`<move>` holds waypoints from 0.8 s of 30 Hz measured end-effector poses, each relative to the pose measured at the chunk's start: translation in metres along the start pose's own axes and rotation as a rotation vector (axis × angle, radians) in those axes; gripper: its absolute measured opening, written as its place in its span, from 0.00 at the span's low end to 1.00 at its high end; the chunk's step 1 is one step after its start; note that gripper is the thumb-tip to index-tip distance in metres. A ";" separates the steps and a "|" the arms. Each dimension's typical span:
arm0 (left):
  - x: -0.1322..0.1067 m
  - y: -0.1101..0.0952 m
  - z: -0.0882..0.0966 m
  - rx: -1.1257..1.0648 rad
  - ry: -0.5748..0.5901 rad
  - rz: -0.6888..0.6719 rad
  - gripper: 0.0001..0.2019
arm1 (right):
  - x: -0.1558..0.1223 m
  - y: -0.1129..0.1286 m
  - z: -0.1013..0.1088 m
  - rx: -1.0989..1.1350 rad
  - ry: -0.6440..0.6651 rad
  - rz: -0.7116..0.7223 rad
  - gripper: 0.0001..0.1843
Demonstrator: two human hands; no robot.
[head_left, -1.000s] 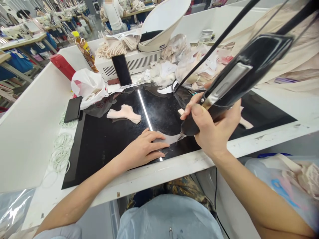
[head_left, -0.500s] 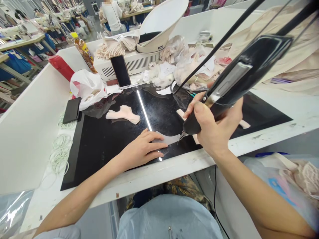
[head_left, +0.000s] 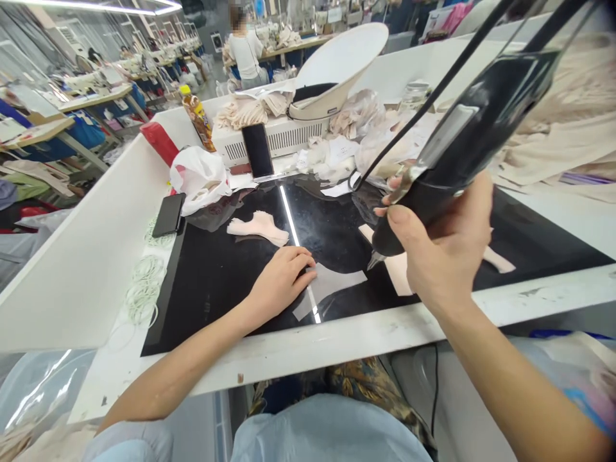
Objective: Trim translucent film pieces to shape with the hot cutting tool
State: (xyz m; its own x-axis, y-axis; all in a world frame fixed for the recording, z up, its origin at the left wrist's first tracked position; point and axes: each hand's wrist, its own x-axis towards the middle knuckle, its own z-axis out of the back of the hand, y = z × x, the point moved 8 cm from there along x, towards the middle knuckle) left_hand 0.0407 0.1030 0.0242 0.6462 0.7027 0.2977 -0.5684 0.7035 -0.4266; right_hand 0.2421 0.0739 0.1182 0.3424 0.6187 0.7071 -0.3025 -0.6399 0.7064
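My right hand (head_left: 443, 247) is wrapped round a black corded hand tool (head_left: 462, 147), its metal tip just above the black work surface (head_left: 216, 276). My left hand (head_left: 282, 282) lies flat, fingers together and stretched out, pressing the left edge of a thin translucent fabric piece (head_left: 337, 285) onto the surface. The tool tip hovers at the right end of that piece, next to a pale pink piece (head_left: 399, 269). Another folded pink fabric piece (head_left: 257, 228) lies further back to the left.
A black phone (head_left: 168, 215) lies at the surface's left edge, beside white elastic loops (head_left: 142, 289). A white plastic bag (head_left: 199, 176), a propped phone (head_left: 257, 151), a white machine box (head_left: 283, 131), and heaped fabric and bags sit behind. White partition walls stand at the left and back.
The view has shifted, so everything sits further right. My right hand has lifted the tool tip slightly off the translucent piece. My left hand stays pressed on it.
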 end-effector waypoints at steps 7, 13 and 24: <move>-0.003 0.001 0.007 -0.270 -0.002 0.115 0.03 | -0.032 0.011 0.010 -0.254 -0.065 0.126 0.12; -0.007 0.015 0.012 -0.684 -0.024 0.311 0.07 | -0.071 -0.028 -0.064 -0.368 0.748 0.013 0.19; -0.024 0.057 0.054 -0.865 -0.064 0.589 0.19 | -0.060 -0.030 -0.115 -0.203 0.784 -0.184 0.08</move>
State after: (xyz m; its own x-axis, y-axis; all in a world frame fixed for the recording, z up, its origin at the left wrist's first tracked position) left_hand -0.0347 0.1318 0.0387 0.3432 0.9314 -0.1213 -0.2101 -0.0497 -0.9764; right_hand 0.1290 0.1087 0.0582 -0.2943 0.8916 0.3443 -0.4825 -0.4495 0.7518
